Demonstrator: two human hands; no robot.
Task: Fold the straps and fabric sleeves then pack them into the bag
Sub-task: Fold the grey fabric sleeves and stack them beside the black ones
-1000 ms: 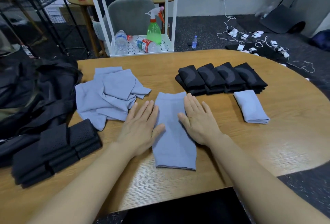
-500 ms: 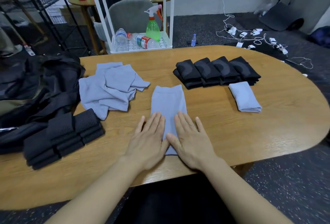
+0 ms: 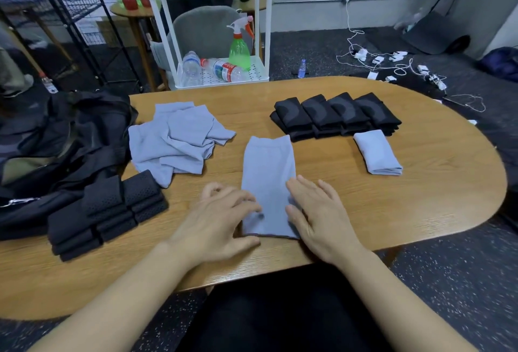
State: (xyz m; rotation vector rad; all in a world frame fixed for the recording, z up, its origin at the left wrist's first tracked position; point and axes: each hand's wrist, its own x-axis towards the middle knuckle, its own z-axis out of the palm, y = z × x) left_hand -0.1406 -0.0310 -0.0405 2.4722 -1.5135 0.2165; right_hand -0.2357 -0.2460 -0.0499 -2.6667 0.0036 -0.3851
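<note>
A grey-blue fabric sleeve (image 3: 269,172) lies flat and lengthwise on the wooden table (image 3: 420,200) in front of me. My left hand (image 3: 224,220) curls its fingers onto the sleeve's near left edge and pinches it. Along the near right edge rests my right hand (image 3: 316,217), fingers fairly straight, thumb on the fabric. To the left lies a loose pile of unfolded grey-blue sleeves (image 3: 176,138). One folded grey-blue sleeve (image 3: 377,154) sits at the right, below a row of folded black sleeves (image 3: 336,116). Folded black perforated straps (image 3: 106,211) are stacked beside the black bag (image 3: 56,138).
Behind the table stands a white cart (image 3: 263,29) holding a green spray bottle (image 3: 239,48) and plastic bottles. A grey chair (image 3: 207,32) is behind it. Cables and chargers (image 3: 392,62) lie on the floor at the back right. The table's near edge is close to my wrists.
Both hands slid down the sleeve toward me, from its middle to its near end. My left fingers, flat before, have curled onto the fabric's edge.
</note>
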